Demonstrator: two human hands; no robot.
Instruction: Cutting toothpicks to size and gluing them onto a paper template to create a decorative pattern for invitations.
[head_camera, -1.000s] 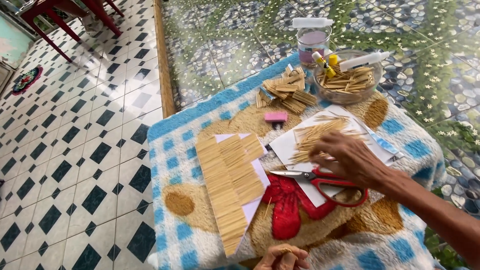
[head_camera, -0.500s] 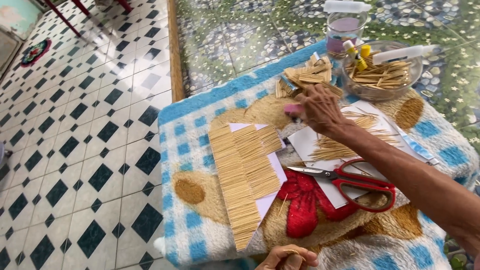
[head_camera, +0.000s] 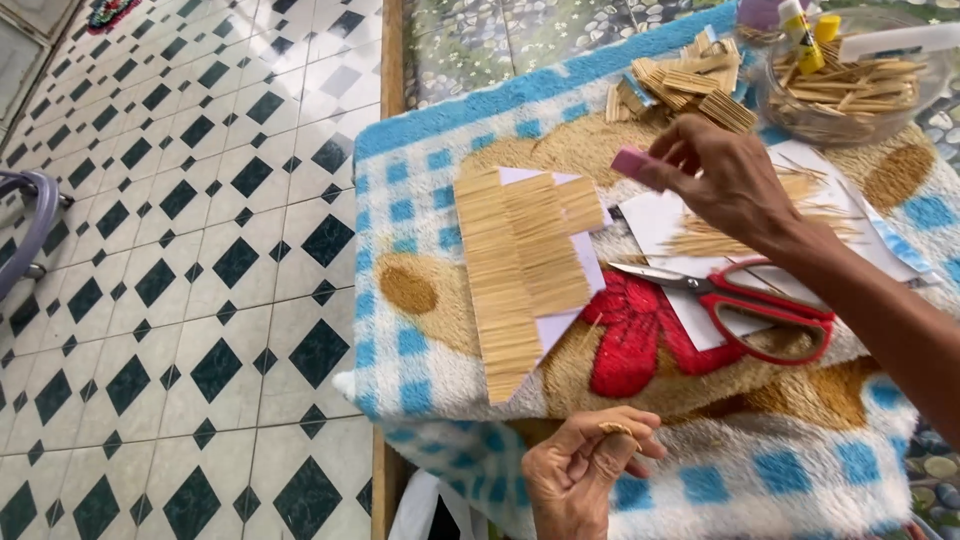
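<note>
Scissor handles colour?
Red, on the metal-bladed scissors lying on white paper; clearest in the head view.

Both arms bare, no sleeve visible. Right hand (head_camera: 725, 180) lean, veins and knuckles standing out, forearm long. Left hand (head_camera: 585, 470) wrinkled, fingers thin, short plain nails.
</note>
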